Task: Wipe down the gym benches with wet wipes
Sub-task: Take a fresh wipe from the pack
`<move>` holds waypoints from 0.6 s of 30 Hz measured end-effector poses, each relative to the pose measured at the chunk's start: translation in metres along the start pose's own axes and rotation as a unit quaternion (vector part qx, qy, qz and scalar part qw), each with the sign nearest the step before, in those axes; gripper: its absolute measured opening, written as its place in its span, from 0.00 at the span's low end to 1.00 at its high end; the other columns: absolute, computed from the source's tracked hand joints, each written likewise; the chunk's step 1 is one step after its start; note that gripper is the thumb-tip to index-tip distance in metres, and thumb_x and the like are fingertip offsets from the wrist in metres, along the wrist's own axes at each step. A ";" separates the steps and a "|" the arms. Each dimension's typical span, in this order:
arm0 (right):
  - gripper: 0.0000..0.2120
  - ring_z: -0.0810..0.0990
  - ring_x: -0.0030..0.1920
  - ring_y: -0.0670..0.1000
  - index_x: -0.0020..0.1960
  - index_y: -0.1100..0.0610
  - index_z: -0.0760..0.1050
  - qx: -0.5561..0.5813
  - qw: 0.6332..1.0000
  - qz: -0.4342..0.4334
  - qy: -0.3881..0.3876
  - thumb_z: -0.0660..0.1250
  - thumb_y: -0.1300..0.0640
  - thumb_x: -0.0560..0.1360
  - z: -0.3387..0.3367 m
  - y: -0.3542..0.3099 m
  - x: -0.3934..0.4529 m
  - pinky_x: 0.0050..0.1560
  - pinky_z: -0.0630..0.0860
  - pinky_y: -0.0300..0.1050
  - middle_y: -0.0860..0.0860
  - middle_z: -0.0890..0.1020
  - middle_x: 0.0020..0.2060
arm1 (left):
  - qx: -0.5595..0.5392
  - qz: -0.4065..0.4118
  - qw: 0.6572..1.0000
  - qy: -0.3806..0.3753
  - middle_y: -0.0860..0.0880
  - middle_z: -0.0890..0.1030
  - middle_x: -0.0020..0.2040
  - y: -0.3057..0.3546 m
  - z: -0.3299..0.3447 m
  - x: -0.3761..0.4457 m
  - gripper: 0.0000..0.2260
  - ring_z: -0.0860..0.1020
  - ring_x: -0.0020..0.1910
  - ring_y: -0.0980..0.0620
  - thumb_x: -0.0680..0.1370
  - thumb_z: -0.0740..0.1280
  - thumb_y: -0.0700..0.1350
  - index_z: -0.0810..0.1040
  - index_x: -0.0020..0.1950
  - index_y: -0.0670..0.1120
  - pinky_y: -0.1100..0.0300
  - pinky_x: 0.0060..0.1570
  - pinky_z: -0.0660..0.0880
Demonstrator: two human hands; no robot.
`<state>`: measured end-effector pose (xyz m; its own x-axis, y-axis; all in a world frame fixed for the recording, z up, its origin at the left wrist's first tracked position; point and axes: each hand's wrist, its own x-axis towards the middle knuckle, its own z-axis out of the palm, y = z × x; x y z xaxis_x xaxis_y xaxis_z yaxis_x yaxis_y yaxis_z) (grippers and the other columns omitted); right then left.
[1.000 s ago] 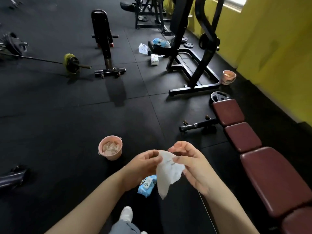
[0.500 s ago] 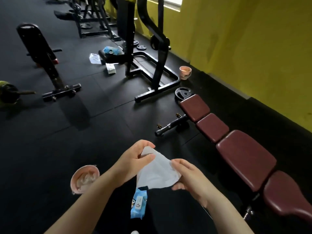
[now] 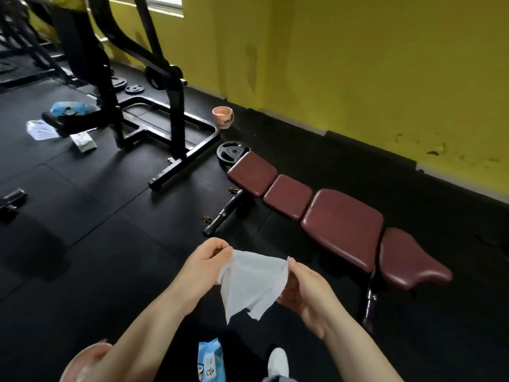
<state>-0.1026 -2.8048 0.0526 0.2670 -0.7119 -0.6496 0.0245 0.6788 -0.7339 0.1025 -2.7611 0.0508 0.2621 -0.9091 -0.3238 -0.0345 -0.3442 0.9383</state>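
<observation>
A: Item one, nearest: wet wipe (image 3: pixel 254 282), white, held in the air between both hands, centre of view, well short of the bench.
B: Grip?
A: Left hand (image 3: pixel 205 261) pinches its upper left corner; right hand (image 3: pixel 305 288) has fingers curled round the right edge. Wipe partly unfolded, lower corners hanging.
B: Handling advice?
A: Spread it fully flat before touching the vinyl, then wipe pad by pad along the bench's length, so no seam is skipped.
B: Containers?
A: Blue wet-wipe pack (image 3: pixel 212 361) on the floor at 6 o'clock, flap side up; contents not visible. Pinkish bucket (image 3: pixel 80 363) at 7 o'clock, mostly behind the left forearm; contents cannot be told.
B: Target?
A: Maroon padded gym bench (image 3: pixel 341 221), four pads, at 2 o'clock, lying flat.
B: Farther?
A: Small pink pot (image 3: pixel 223 117) at 12 o'clock by the yellow wall (image 3: pixel 358 64), something pale inside. Weight plate (image 3: pixel 232 154) just beyond the bench's far end.
</observation>
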 end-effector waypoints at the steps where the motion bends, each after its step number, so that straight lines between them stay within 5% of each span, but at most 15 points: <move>1: 0.17 0.83 0.45 0.55 0.54 0.61 0.80 0.036 0.999 0.016 -0.012 0.62 0.48 0.81 -0.006 -0.006 0.005 0.58 0.79 0.55 0.57 0.85 0.47 | 0.007 -0.006 1.000 0.010 0.51 0.76 0.36 0.000 0.008 0.012 0.08 0.73 0.37 0.53 0.79 0.64 0.47 0.77 0.41 0.49 0.54 0.39 0.72; 4: 0.14 0.82 0.53 0.61 0.62 0.61 0.74 0.069 0.993 0.019 -0.094 0.65 0.56 0.79 -0.027 -0.026 0.024 0.59 0.78 0.56 0.60 0.83 0.54 | 0.018 -0.020 0.999 0.047 0.51 0.74 0.37 0.002 0.030 0.048 0.07 0.71 0.38 0.53 0.79 0.63 0.49 0.75 0.42 0.50 0.55 0.38 0.72; 7: 0.24 0.82 0.56 0.63 0.66 0.53 0.67 0.053 0.995 -0.009 -0.081 0.65 0.70 0.75 -0.050 -0.043 0.054 0.57 0.79 0.58 0.62 0.82 0.55 | 0.038 -0.022 0.996 0.077 0.50 0.76 0.42 0.011 0.050 0.086 0.05 0.74 0.41 0.52 0.80 0.63 0.50 0.74 0.48 0.50 0.51 0.43 0.76; 10: 0.25 0.85 0.46 0.58 0.62 0.51 0.67 -0.051 0.997 -0.051 -0.011 0.67 0.72 0.72 -0.068 -0.069 0.088 0.47 0.82 0.53 0.60 0.82 0.50 | 0.027 -0.051 0.993 0.099 0.50 0.79 0.53 0.023 0.066 0.122 0.09 0.79 0.52 0.51 0.80 0.64 0.52 0.73 0.58 0.51 0.47 0.56 0.78; 14: 0.12 0.82 0.39 0.53 0.49 0.59 0.69 -0.066 0.993 -0.096 0.019 0.65 0.72 0.73 -0.087 -0.107 0.128 0.42 0.82 0.51 0.57 0.80 0.40 | -0.072 -0.155 0.984 0.042 0.46 0.78 0.59 0.043 0.090 0.158 0.20 0.81 0.55 0.47 0.79 0.67 0.48 0.65 0.68 0.53 0.47 0.56 0.79; 18: 0.06 0.81 0.36 0.46 0.46 0.61 0.77 -0.113 0.986 -0.120 0.000 0.66 0.70 0.75 -0.100 -0.142 0.161 0.39 0.79 0.43 0.50 0.82 0.36 | -0.090 -0.136 0.987 0.006 0.48 0.70 0.66 0.048 0.103 0.184 0.30 0.77 0.59 0.49 0.75 0.70 0.38 0.63 0.72 0.56 0.50 0.58 0.78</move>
<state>-0.1594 -3.0341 0.0321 0.2802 -0.8469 -0.4520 -0.1282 0.4336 -0.8919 0.0497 -2.9697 0.0239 0.2495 -0.7856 -0.5662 0.2092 -0.5271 0.8236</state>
